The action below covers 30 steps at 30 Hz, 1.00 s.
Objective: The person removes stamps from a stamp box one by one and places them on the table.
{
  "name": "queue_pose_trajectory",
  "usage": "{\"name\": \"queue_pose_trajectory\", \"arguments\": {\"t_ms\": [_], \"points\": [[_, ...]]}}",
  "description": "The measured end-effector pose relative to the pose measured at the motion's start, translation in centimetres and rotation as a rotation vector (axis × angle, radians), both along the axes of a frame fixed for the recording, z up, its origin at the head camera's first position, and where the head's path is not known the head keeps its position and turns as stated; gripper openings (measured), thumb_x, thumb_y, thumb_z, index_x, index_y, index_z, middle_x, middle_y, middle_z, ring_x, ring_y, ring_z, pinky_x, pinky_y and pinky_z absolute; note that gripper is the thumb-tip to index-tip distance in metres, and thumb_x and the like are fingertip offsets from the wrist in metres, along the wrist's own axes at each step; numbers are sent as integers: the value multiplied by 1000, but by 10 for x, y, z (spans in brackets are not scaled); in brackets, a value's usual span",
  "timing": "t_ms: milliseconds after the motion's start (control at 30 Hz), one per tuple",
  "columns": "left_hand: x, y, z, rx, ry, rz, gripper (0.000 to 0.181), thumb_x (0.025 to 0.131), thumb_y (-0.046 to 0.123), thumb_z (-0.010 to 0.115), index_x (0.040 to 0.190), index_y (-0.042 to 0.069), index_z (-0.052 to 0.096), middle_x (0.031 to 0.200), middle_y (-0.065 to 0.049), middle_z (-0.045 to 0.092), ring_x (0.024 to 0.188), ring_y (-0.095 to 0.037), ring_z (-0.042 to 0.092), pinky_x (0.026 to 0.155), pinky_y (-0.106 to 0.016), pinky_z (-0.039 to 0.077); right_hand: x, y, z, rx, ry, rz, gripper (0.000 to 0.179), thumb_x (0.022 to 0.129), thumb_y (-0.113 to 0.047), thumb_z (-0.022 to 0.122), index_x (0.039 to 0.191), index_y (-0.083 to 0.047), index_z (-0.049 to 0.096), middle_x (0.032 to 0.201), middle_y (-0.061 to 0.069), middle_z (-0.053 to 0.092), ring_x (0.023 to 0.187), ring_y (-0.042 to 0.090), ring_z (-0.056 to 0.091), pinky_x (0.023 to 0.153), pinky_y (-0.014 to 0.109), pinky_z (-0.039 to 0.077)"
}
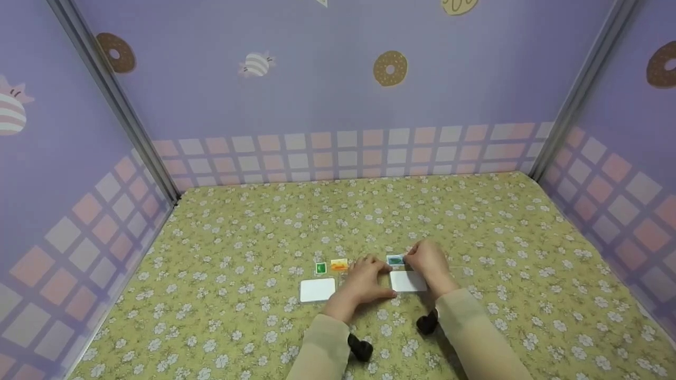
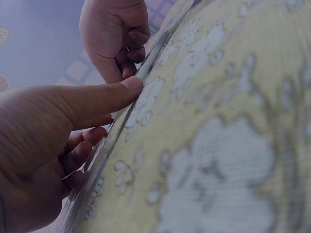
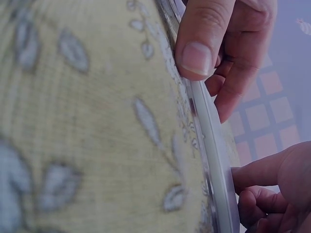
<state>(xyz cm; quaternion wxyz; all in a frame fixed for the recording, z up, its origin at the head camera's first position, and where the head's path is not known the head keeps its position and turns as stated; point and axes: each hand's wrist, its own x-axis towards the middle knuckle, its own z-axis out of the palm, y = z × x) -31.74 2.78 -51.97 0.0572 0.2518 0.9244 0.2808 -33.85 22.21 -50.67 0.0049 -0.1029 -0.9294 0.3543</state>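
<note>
A white rectangular slab (image 1: 409, 282) with a clear rim lies in front of my hands; its thick white edge (image 3: 214, 145) shows from the side in the right wrist view. My left hand (image 1: 364, 282) holds its left end, thumb at the near corner and a finger at the far one. Just beyond the slab is a small blue-green picture piece (image 1: 395, 259). Curled over that piece's right end, my right hand (image 1: 429, 261) pinches it with thumb and finger. In the left wrist view the right hand (image 2: 116, 36) appears behind the left thumb (image 2: 112, 97).
Left of my left hand lies another white slab (image 1: 317, 290). Beyond it are a small green picture piece (image 1: 321, 268) and a yellow-orange one (image 1: 339, 264). A flowered cloth (image 1: 237, 327) covers the table, and purple patterned walls (image 1: 338, 100) enclose its back and sides.
</note>
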Motion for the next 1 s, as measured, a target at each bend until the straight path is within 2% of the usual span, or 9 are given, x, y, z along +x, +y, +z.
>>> {"name": "queue_pose_trajectory", "arguments": {"t_ms": [167, 700, 833, 1000], "points": [[0, 1, 1, -11, -3, 9, 58, 80, 45, 87, 129, 20, 70, 125, -2, 60, 119, -25, 53, 105, -45, 39, 0, 1, 0, 35, 1, 10, 11, 82, -12, 71, 80, -2, 75, 83, 12, 75, 67, 20, 63, 57, 31, 50], [0, 1, 1, -5, -7, 5, 59, 80, 45, 87, 130, 19, 69, 126, -4, 60, 119, -27, 53, 104, -46, 41, 1, 1, 0, 29, 28, 20, 10, 80, -10, 69, 81, -1, 74, 83, 13, 75, 70, 22, 64, 58, 31, 51], [0, 1, 2, 2, -11, 5, 59, 80, 44, 87, 130, 19, 69, 127, -5, 59, 120, -27, 53, 105, -46, 41, 1, 2, 2, -11, 6, 1, 10, 82, -11, 70, 85, -2, 73, 88, 14, 74, 74, 23, 65, 61, 32, 52], [1, 1, 1, 4, -18, 1, 59, 81, 46, 86, 131, 18, 69, 127, -4, 59, 121, -27, 52, 107, -47, 39, -2, 3, 7, -19, -17, -12, 13, 91, -18, 70, 91, -5, 70, 91, 12, 71, 77, 22, 62, 63, 31, 48]]}}
